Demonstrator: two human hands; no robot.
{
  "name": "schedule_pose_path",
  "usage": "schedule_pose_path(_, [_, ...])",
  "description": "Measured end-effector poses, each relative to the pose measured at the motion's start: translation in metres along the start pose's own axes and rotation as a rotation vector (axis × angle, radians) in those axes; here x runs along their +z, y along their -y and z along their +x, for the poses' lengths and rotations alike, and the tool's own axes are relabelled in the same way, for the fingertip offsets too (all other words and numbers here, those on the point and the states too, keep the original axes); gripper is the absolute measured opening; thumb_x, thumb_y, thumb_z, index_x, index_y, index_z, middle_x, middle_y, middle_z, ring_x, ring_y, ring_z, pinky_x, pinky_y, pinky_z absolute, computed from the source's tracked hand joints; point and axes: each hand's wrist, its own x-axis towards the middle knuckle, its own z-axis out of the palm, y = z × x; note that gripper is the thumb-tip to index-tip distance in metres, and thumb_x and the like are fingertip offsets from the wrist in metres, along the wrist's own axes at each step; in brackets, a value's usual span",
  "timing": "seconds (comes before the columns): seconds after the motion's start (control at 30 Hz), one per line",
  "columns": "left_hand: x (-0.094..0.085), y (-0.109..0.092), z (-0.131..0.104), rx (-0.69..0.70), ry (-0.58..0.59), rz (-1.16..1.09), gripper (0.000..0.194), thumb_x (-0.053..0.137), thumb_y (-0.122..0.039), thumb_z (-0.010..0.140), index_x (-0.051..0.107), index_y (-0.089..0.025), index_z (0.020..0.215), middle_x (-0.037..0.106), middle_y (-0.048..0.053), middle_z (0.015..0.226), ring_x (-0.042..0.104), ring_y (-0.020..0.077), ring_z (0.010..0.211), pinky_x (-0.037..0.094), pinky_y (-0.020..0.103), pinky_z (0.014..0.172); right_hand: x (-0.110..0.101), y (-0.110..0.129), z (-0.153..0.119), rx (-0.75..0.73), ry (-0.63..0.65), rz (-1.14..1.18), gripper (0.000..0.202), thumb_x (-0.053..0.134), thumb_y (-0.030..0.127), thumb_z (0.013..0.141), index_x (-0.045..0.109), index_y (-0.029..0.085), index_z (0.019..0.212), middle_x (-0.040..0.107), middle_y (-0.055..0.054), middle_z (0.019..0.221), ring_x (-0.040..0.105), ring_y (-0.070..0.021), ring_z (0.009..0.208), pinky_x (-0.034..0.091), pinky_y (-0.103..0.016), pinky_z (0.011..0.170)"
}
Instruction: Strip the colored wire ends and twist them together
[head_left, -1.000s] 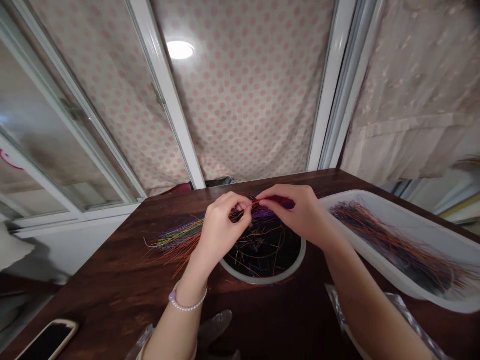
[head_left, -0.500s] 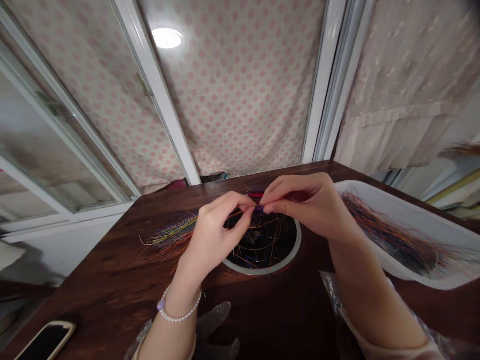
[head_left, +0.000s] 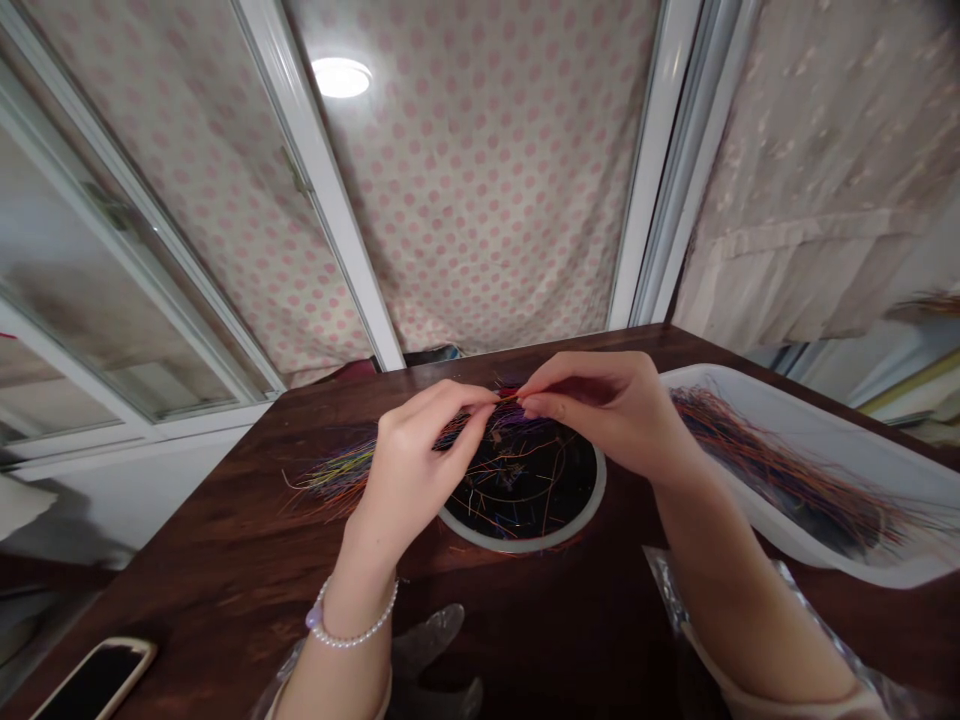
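A thin orange wire runs between my two hands, above the far part of a round black dish with a pale rim. My left hand pinches one end of the visible stretch between thumb and forefinger. Close by, my right hand pinches the other end the same way. Short coloured wire scraps lie scattered in the dish. Behind and left of my left hand spreads a bundle of multicoloured wires, partly hidden by that hand. Purple and red strands show behind the fingertips.
On the right stands a white plastic bin holding many reddish and dark wires. A phone lies at the table's near left. Something of clear plastic, glove-like, rests near my left forearm. Beyond the table are framed glass panels and a dotted curtain.
My hands have drawn slightly apart, the left one shifting left, and more of the orange wire shows between the fingertips. Both pinches persist. The view has shifted slightly.
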Motion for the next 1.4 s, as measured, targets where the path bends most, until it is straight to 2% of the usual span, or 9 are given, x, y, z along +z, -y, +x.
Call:
schedule_pose_path(0.17, [0.006,0.000,-0.001,0.030,0.048,0.049,0.008,0.062,-0.008,0.091,0.069,-0.012,0.091,0.073,0.003,0.081,0.068,0.0134,0.072,0.053,0.023,0.068,0.004,-0.001,-0.001,-0.020,0.024,-0.076,0.006,0.074,0.013,0.079,0.077,0.018,0.079,0.075,-0.001,0.077,0.069,-0.0115,0.070,0.056,-0.019,0.064])
schedule_pose_path(0.33, [0.006,0.000,-0.001,0.004,0.012,0.052,0.009,0.062,-0.007,0.090,0.069,-0.014,0.090,0.074,0.002,0.082,0.070,0.0130,0.072,0.055,0.022,0.070,0.006,0.000,-0.002,-0.059,0.004,-0.141,0.008,0.073,0.011,0.080,0.077,0.018,0.078,0.076,-0.001,0.077,0.070,-0.0115,0.072,0.057,-0.019,0.066])
schedule_pose_path(0.57, [0.006,-0.003,0.000,-0.010,-0.023,0.033,0.011,0.062,-0.007,0.090,0.068,-0.016,0.089,0.077,0.002,0.084,0.072,0.0128,0.074,0.057,0.022,0.073,0.010,-0.002,-0.002,-0.043,-0.038,-0.119,0.008,0.073,0.011,0.080,0.076,0.017,0.083,0.077,-0.001,0.080,0.071,-0.0120,0.073,0.058,-0.020,0.066])
schedule_pose_path(0.87, [0.001,-0.013,0.002,-0.167,-0.060,-0.066,0.012,0.063,-0.008,0.087,0.062,-0.018,0.083,0.070,-0.003,0.074,0.065,0.0093,0.064,0.055,0.019,0.065,0.018,0.001,-0.004,-0.192,-0.035,-0.096,0.007,0.071,0.014,0.085,0.073,0.021,0.083,0.074,-0.002,0.081,0.069,-0.0151,0.076,0.058,-0.029,0.072])
schedule_pose_path(1.17, [0.000,-0.015,0.003,-0.239,0.014,-0.201,0.015,0.057,-0.005,0.087,0.061,-0.018,0.080,0.066,-0.003,0.070,0.061,0.0087,0.062,0.052,0.018,0.061,0.021,-0.002,-0.009,-0.158,0.012,-0.014,0.016,0.069,0.011,0.085,0.063,0.021,0.096,0.066,0.002,0.082,0.065,-0.0097,0.073,0.056,-0.020,0.066])
schedule_pose_path(1.4, [-0.005,-0.018,0.003,-0.404,0.012,-0.393,0.013,0.058,-0.008,0.087,0.061,-0.017,0.078,0.065,-0.002,0.068,0.062,0.0085,0.062,0.051,0.017,0.060,0.023,-0.002,-0.011,-0.115,0.005,0.079,0.031,0.071,0.010,0.082,0.057,0.024,0.106,0.067,0.003,0.080,0.068,-0.0107,0.073,0.057,-0.022,0.066])
